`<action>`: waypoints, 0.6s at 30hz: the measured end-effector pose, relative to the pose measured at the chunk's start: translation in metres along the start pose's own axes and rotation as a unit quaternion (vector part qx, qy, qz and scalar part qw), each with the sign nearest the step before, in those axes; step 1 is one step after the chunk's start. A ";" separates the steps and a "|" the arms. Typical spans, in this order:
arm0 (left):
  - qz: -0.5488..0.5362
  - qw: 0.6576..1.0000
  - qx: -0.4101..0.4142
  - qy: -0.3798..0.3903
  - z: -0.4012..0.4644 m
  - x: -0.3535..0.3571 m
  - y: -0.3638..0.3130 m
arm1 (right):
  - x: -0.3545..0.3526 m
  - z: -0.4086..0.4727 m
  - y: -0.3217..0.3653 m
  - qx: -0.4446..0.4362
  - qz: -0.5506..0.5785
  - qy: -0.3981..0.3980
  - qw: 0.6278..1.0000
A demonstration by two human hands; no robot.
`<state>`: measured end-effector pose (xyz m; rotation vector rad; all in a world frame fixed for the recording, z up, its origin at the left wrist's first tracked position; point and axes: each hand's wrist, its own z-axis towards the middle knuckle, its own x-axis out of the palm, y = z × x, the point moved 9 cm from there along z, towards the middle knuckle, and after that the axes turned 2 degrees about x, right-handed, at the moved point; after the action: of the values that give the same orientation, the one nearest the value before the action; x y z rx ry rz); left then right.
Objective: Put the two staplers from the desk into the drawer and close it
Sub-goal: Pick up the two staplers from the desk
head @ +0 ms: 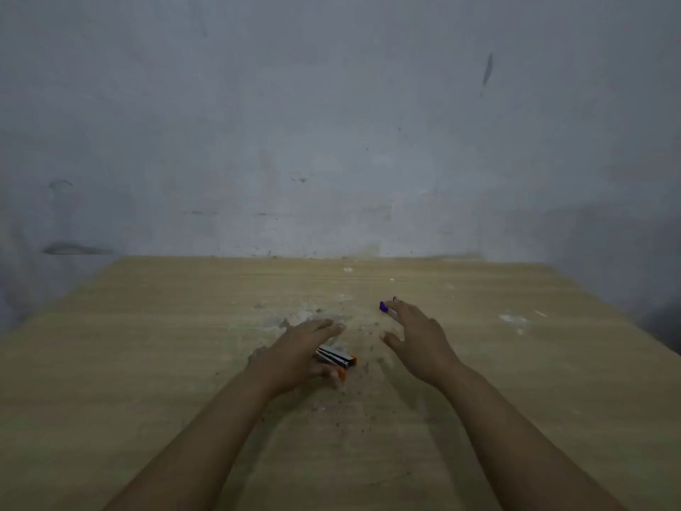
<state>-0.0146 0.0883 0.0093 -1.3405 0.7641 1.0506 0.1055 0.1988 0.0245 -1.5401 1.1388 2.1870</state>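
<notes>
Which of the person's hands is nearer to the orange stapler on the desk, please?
The left hand is nearer: it lies over the orange stapler, covering its left end. The right hand is off to the stapler's right, reaching over the purple stapler farther back.

— Item one?
— Orange stapler [337,358]: silver metal top, orange ends, lying flat on the desk [147,363], around mid-width, roughly halfway between far and near edges; partly covered.
— Item two?
— Purple stapler [384,307]: only its purple end shows, lying nearer the far edge, right of item one.
</notes>
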 end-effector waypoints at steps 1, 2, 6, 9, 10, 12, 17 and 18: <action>0.004 1.000 -0.007 0.016 0.004 0.004 0.005 | 0.001 0.006 -0.005 0.006 0.000 -0.005 1.000; 0.002 1.000 -0.012 0.025 0.008 0.006 0.010 | 0.002 0.012 -0.010 0.012 -0.003 -0.012 1.000; -0.010 0.998 -0.032 0.058 0.023 0.021 0.031 | 0.017 0.037 -0.036 0.040 -0.018 -0.001 0.999; 0.010 0.997 0.003 0.071 0.036 0.023 0.031 | 0.024 0.057 -0.048 0.050 -0.028 0.003 0.998; 0.013 0.997 0.006 0.072 0.039 0.022 0.031 | 0.024 0.062 -0.050 0.053 -0.032 0.000 0.998; 0.000 0.997 -0.006 0.075 0.045 0.024 0.035 | 0.025 0.072 -0.056 0.065 -0.040 -0.007 0.997; -0.021 0.998 -0.020 0.049 0.056 0.019 0.036 | 0.030 0.080 -0.064 0.102 -0.080 -0.012 0.991; -0.028 0.999 -0.024 0.034 0.056 0.016 0.036 | 0.030 0.080 -0.065 0.106 -0.082 -0.019 0.991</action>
<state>-0.0492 0.1437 -0.0127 -1.4370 0.7503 0.9889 0.0747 0.2915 -0.0202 -1.4412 1.1477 1.9134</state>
